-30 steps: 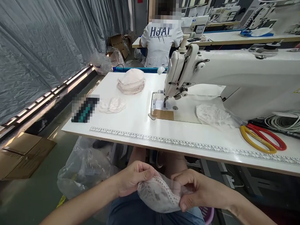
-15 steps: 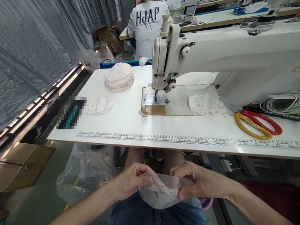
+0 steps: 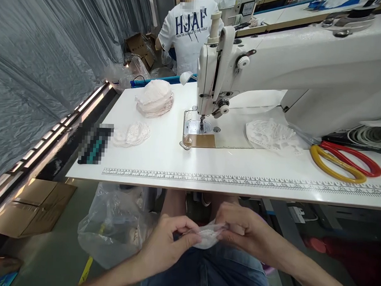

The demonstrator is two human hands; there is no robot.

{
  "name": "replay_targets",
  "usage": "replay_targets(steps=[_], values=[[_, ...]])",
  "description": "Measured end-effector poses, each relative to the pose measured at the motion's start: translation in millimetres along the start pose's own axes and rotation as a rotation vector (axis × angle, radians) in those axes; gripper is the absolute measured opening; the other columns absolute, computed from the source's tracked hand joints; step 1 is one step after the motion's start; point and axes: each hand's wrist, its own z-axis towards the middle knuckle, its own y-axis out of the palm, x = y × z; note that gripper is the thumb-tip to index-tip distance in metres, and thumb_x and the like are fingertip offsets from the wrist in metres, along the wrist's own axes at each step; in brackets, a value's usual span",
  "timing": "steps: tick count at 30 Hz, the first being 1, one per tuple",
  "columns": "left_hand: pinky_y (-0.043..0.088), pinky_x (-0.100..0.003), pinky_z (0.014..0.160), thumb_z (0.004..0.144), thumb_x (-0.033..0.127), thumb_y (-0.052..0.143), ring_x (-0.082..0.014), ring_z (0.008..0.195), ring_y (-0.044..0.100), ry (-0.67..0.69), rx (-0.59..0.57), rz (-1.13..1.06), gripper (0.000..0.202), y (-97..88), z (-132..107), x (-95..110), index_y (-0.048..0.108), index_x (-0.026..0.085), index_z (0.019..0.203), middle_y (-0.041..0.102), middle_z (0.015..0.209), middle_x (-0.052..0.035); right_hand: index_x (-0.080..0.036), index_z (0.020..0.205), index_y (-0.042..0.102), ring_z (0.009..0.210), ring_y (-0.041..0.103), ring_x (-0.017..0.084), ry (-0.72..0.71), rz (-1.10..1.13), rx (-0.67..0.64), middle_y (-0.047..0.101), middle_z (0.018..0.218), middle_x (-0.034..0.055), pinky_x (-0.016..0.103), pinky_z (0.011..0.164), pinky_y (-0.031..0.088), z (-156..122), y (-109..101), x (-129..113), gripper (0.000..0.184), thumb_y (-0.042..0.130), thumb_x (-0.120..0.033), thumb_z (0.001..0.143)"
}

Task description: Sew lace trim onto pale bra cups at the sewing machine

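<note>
L hand [image 3: 171, 242] & R hand [image 3: 243, 228] both pinch a small sheer white fabric pc [image 3: 208, 238] btwn thumbs & fingers, over the lap [image 3: 201, 270]. Table [image 3: 165, 159] edge w/ printed ruler scale [image 3: 239, 181] stands btwn them and the sewing machine [image 3: 293, 59]. On top: fabric stack [image 3: 156, 98] & flat lace pc [image 3: 136, 135] to L, crumpled lace [image 3: 270, 135] R of needle, scissors [image 3: 316, 155] nearby. Clear plastic bag [image 3: 112, 228] below, L side. Hard to make out: held pc's ends, behind fingers; scissor blades; pixelated dark item [image 3: 95, 144], far L. Cord coil [image 3: 370, 136] cut off at R; co-worker's [image 3: 190, 47] head cut off, blurred.
</note>
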Motion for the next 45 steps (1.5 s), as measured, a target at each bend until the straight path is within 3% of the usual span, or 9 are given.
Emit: replay_targets(steps=[5,10,15,19,22,25,31,36,45], values=[[0.036,-0.02,0.055,0.09,0.029,0.048,-0.0096,0.053,0.054,0.186,0.115,0.346,0.026,6.5,-4.4,0.2,0.069,0.017,0.083,0.064,0.063,-0.0005,-0.025,0.111,0.05,0.092,0.059,0.022,0.039,-0.193,0.412,0.059,0.102,0.0069,0.03,0.075,0.049,-24.8,30.3,-4.7,0.028,0.059,-0.035,0.087],[0.047,-0.029,0.088,0.094,0.034,0.041,-0.0201,0.097,0.064,0.067,-0.001,0.256,0.035,15.3,13.6,-1.2,0.063,0.018,0.115,0.07,0.104,-0.0066,-0.023,0.131,0.035,0.103,0.059,0.025,0.039,0.018,0.37,0.054,0.119,0.0111,0.032,0.082,0.053,-26.8,81.5,4.5,0.062,0.065,-0.046,0.081],[0.015,-0.034,0.117,0.096,0.048,0.03,-0.0197,0.141,0.019,-0.022,-0.288,0.051,0.061,9.5,14.0,0.8,0.027,0.01,0.144,0.022,0.152,-0.01,-0.022,0.133,0.031,0.116,0.051,0.028,0.062,0.005,0.501,0.05,0.124,0.0133,0.043,0.095,0.046,-3.6,107.0,20.7,0.056,0.06,-0.029,0.085],[0.016,-0.036,0.116,0.095,0.048,0.034,-0.0219,0.142,0.018,0.001,-0.397,0.065,0.058,-5.6,-0.2,-0.5,0.03,0.017,0.144,0.019,0.153,-0.0076,-0.021,0.115,0.048,0.095,0.06,0.023,0.025,0.084,0.502,0.061,0.103,0.0082,0.035,0.082,0.05,0.4,94.9,30.0,0.025,0.049,-0.025,0.09],[0.036,-0.036,0.107,0.091,0.04,0.047,-0.0231,0.123,0.05,0.042,-0.168,0.143,0.04,-14.2,-6.2,-3.9,0.057,0.024,0.126,0.056,0.131,-0.0068,-0.02,0.093,0.059,0.077,0.06,0.018,0.111,0.257,0.282,0.063,0.082,0.0035,0.026,0.067,0.047,-4.4,69.8,30.7,0.017,0.045,-0.03,0.094],[0.042,-0.036,0.099,0.084,0.038,0.06,-0.0235,0.113,0.054,0.072,0.024,0.202,0.043,-15.8,-0.2,-7.8,0.056,0.026,0.125,0.06,0.122,-0.0068,-0.019,0.087,0.062,0.073,0.058,0.016,0.194,0.445,0.036,0.063,0.078,0.0018,0.023,0.063,0.044,-8.9,46.3,23.3,0.021,0.052,-0.037,0.091],[0.046,-0.029,0.078,0.059,0.036,0.081,-0.0201,0.087,0.06,-0.125,-0.368,-0.153,0.056,0.6,26.5,-23.0,0.066,0.016,0.108,0.066,0.092,-0.0054,-0.019,0.093,0.061,0.068,0.052,0.012,0.289,0.617,-0.104,0.06,0.077,-0.0007,0.021,0.061,0.04,-14.2,30.4,14.2,0.02,0.062,-0.038,0.085],[0.045,-0.024,0.07,0.057,0.034,0.083,-0.0125,0.07,0.056,-0.176,-0.366,-0.391,0.031,0.4,30.8,-34.8,0.073,0.012,0.075,0.064,0.072,-0.0022,-0.017,0.084,0.066,0.066,0.052,0.012,0.365,0.659,-0.121,0.062,0.073,-0.0004,0.021,0.061,0.04,-18.7,26.0,26.7,0.021,0.068,-0.037,0.08],[0.047,-0.026,0.073,0.048,0.035,0.086,-0.0126,0.07,0.059,-0.303,-0.397,-0.46,0.046,-4.4,28.3,-34.4,0.075,0.015,0.087,0.069,0.077,-0.0021,-0.015,0.087,0.073,0.078,0.064,0.02,0.384,0.949,-0.14,0.071,0.079,0.0055,0.032,0.077,0.048,-14.0,27.8,37.5,0.029,0.068,-0.042,0.079]])
